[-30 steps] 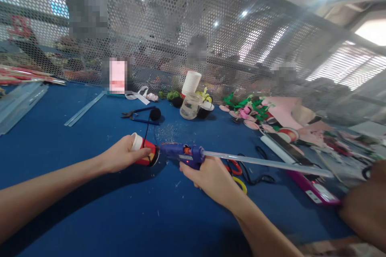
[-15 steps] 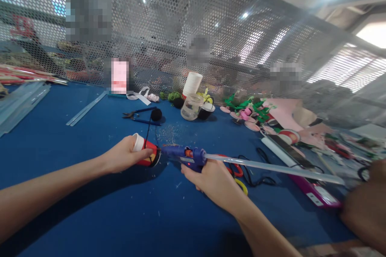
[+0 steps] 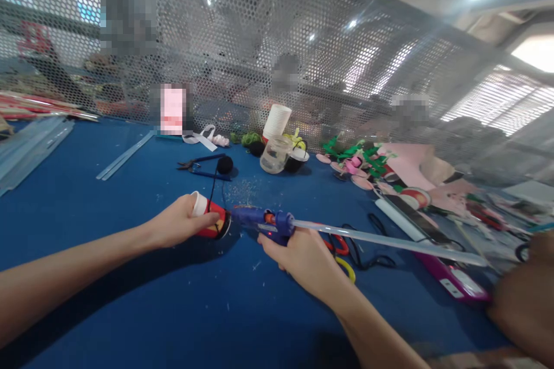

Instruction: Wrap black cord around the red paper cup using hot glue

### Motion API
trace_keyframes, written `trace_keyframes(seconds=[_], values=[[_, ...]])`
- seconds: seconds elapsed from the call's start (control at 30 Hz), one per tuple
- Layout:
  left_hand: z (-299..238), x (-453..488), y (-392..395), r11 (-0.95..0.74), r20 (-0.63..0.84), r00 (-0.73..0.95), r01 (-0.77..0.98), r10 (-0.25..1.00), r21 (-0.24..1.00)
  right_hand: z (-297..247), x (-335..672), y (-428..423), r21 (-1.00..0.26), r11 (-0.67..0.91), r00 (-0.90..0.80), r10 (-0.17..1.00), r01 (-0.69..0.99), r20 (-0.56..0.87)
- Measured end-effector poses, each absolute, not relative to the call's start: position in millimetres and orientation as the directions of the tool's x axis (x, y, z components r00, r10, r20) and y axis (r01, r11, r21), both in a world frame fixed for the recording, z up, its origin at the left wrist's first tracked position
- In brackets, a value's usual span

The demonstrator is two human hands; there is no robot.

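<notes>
My left hand (image 3: 179, 221) is closed around a red paper cup (image 3: 220, 223), tilted on its side with its white end to the left. Black yarn runs from the cup up to a black yarn ball (image 3: 224, 165) on the table. In my right hand (image 3: 305, 259) is a blue glue gun (image 3: 259, 220), its nozzle at the cup's dark right end; whether it touches, I cannot tell. A long clear glue stick (image 3: 389, 242) sticks out of the gun's back. Fingers hide the gun's trigger.
Pliers (image 3: 199, 162) lie beside the yarn ball. Behind them stand a clear plastic cup (image 3: 275, 155) and stacked white cups (image 3: 277, 121). Scissors (image 3: 346, 270) lie under my right wrist. To the right are a purple power strip (image 3: 459, 279) and pink paper (image 3: 409, 164). A perforated metal screen (image 3: 242, 57) closes the back.
Both hands keep nearly the same place, the glue gun's nozzle still at the cup's end. The view has shifted very slightly.
</notes>
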State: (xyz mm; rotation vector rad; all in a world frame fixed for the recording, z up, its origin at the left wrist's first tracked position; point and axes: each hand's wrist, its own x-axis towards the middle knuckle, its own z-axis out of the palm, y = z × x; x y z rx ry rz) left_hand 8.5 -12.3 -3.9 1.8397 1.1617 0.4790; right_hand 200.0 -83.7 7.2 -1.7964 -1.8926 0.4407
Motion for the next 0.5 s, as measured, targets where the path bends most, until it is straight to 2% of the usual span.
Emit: trace_keyframes(seconds=[0.27,0.5], values=[[-2.7,9.6,-11.9,-0.159,-0.131,0.491,0.505,0.862,0.848,4.0,200.9,-85.3,-0.521,0.132,-0.046,0.984,0.844,0.174],[-4.1,11.8,-8.6,-0.075,-0.156,0.416,0.488,0.896,0.87,0.7,201.3,-87.8,-0.422,0.209,-0.104,0.96,0.882,0.259]])
